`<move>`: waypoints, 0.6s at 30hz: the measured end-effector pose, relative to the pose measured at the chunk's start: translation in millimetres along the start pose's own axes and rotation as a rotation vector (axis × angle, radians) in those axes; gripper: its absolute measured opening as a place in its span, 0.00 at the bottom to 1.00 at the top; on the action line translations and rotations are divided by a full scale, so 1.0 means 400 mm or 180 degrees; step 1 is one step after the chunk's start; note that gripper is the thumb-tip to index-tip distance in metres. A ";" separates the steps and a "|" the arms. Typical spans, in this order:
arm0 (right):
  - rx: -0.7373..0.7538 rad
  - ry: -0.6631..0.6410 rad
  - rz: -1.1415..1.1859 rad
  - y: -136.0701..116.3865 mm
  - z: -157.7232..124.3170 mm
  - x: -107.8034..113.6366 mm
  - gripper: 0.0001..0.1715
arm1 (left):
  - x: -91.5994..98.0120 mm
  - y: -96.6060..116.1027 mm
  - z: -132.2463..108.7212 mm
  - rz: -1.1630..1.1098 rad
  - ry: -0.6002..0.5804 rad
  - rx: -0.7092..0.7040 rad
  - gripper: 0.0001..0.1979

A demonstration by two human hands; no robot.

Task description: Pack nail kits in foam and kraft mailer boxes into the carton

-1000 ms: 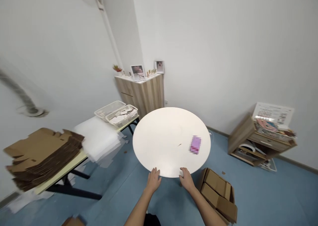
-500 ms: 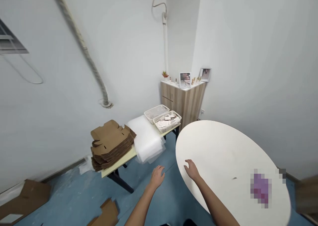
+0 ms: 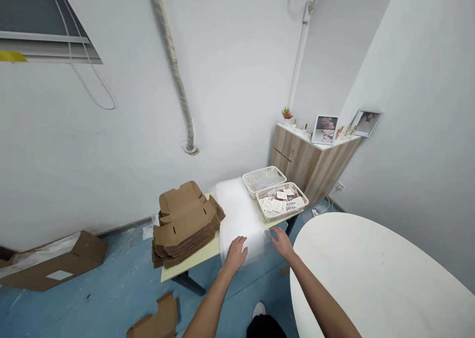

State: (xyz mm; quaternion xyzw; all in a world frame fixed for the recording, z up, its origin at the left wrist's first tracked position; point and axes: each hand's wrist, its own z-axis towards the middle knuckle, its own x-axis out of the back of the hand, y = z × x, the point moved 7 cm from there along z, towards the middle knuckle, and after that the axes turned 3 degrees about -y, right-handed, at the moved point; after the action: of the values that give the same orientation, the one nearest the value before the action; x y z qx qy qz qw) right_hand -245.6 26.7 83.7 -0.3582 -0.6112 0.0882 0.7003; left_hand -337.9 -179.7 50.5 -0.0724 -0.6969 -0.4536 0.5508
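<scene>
Below the left hand (image 3: 234, 254) and right hand (image 3: 282, 243), blue floor (image 3: 111, 303), open in a strip between bench and table. Just right of the right hand, one white table (image 3: 371, 268), with a curved rim passing under the right forearm. Ahead of both hands, one narrow bench (image 3: 204, 255), with its left end well to the left of the left hand. Beyond the right hand and farther right, one wooden cabinet (image 3: 308, 165). Far left of the left hand, on the floor, one long carton (image 3: 63, 266) with whitish contents, hard to make out. Directly ahead of and beneath the hands, sheets (image 3: 237, 214), white and layered, draped over the bench's front edge. Left of the left hand, one cardboard stack (image 3: 187, 224), too tightly layered to count. Ahead of the right hand, two white baskets side by side: in the near basket (image 3: 287, 216), overlapping cards and packets; in the far basket (image 3: 248, 185), clear, flat-looking items. Both hands apart, with fingers loosely spread and nothing gripped; contact with the sheets impossible to tell. Atop the cabinet, two frames (image 3: 325, 129) and one plant (image 3: 287, 113).
</scene>
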 end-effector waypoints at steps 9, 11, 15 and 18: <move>-0.0021 0.0397 -0.0393 -0.024 0.342 0.091 0.14 | 0.072 -0.012 0.258 -0.0120 -0.0063 0.0122 0.25; -0.0018 0.0471 -0.0514 -0.037 0.402 0.092 0.12 | 0.083 -0.013 0.322 -0.0213 -0.0153 0.0091 0.26; -0.0007 0.0512 -0.0733 -0.064 0.507 0.072 0.11 | 0.099 -0.012 0.455 -0.0336 -0.0351 -0.0083 0.27; -0.0115 0.0468 -0.0893 -0.082 0.580 0.050 0.14 | 0.111 -0.009 0.540 -0.0266 -0.0481 -0.0239 0.30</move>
State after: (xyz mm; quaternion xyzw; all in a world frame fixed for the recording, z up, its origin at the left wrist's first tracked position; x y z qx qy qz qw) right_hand -464.5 105.3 118.8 -0.2873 -0.6038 -0.0479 0.7420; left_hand -508.7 -45.8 89.6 -0.0979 -0.7214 -0.4952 0.4741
